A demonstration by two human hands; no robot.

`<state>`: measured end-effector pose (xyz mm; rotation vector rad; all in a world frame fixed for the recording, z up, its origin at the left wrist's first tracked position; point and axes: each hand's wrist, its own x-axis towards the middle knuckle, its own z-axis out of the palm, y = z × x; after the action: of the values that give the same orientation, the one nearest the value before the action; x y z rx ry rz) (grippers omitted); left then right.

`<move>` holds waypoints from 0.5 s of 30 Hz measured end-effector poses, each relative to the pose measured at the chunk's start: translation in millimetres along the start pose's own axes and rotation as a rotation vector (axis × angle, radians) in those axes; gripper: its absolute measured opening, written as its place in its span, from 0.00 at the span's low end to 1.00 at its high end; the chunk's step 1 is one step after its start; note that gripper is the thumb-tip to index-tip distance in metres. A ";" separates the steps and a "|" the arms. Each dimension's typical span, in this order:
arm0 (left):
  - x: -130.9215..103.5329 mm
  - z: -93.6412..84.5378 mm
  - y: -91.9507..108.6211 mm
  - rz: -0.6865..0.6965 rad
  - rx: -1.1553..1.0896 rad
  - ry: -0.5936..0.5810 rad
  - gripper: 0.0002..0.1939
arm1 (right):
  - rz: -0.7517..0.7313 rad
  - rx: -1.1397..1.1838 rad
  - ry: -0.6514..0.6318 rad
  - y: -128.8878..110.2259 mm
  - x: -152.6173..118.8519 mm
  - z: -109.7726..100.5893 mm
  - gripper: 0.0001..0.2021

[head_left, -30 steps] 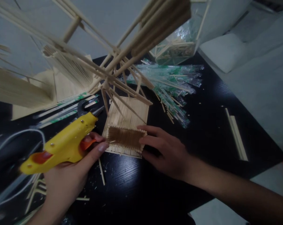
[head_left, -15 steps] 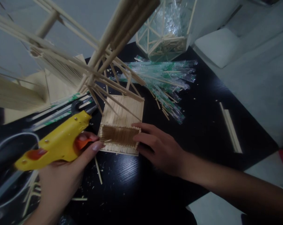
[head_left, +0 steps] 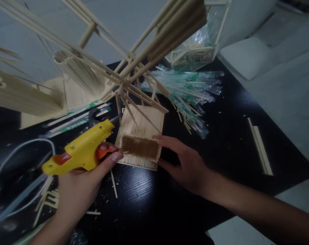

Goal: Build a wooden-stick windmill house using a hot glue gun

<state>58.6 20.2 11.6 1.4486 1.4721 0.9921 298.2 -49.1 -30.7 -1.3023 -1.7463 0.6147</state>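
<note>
My left hand [head_left: 93, 175] is closed around a yellow hot glue gun [head_left: 86, 146] with an orange trigger; its nozzle points up and right, toward the stick frame. The thumb and fingertips of that hand meet at the left corner of a small open-topped box [head_left: 140, 147] built from thin wooden sticks. This box stands on a flat panel of sticks [head_left: 144, 117]. At the box's right side, my right hand [head_left: 186, 163] has its fingers apart, index fingertip on the rim; the lower fingers are partly hidden.
Over the panel rises a tall crossed frame of sticks [head_left: 121, 80]. Behind lie green-and-clear plastic wrappers [head_left: 187, 85] and a clear container [head_left: 192, 54] of stick pieces. More stick structures [head_left: 29, 93] stand at left. A white cable [head_left: 6, 149] loops there; loose sticks [head_left: 260, 149] lie right.
The whole view has shifted, so everything appears further right. My right hand's fingers have loosened, with the middle finger off the box rim. The glue gun stays in my left hand.
</note>
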 end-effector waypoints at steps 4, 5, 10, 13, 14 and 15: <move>-0.8 0.9 1.0 -0.028 -0.066 -0.007 0.09 | 0.117 0.029 0.003 -3.1 -0.1 -1.3 0.24; -1.1 0.9 1.5 -0.037 -0.069 -0.012 0.09 | 0.125 0.031 0.012 -3.2 -0.6 -1.1 0.24; -2.1 1.5 5.6 -0.056 -0.068 -0.015 0.09 | 0.109 0.012 0.030 -2.0 -1.8 0.3 0.25; -1.6 2.1 5.9 -0.039 -0.068 -0.016 0.09 | 0.049 -0.007 0.013 -1.3 -0.1 0.9 0.22; -1.3 1.9 5.2 -0.035 -0.065 -0.020 0.09 | 0.012 -0.016 0.013 -0.9 0.4 1.3 0.21; -1.0 1.5 4.1 -0.036 -0.060 -0.027 0.09 | -0.028 -0.029 0.019 -0.5 0.7 1.8 0.18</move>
<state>61.4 19.2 15.0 1.3834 1.4326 0.9833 296.4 -48.4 -31.0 -1.2978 -1.7606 0.5614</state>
